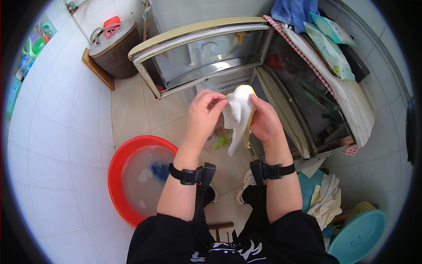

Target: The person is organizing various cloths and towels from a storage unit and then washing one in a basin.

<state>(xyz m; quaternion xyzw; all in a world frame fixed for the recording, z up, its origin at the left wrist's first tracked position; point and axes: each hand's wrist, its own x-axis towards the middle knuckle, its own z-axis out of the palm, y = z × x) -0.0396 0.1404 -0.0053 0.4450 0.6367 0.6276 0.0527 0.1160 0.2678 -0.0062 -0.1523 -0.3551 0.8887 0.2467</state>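
A white cloth with a yellow edge (238,105) hangs in front of me, its lower end dangling in a narrow tail. My right hand (266,119) grips it on the right side, thumb against the cloth. At its upper left edge, my left hand (207,107) has thumb and forefinger nearly together; whether they pinch the fabric is not clear. Below and left of my left forearm stands a red basin (113,178) of cloudy water, with a dark blue cloth (160,171) in it.
A cabinet with its glass door (211,56) swung open stands ahead. Behind my hands, a clear plastic item with green (221,141) lies on the tiled floor. A lidded brown vat (115,54) is at the upper left; a teal basin (359,236) and crumpled cloths (325,199) are at the lower right.
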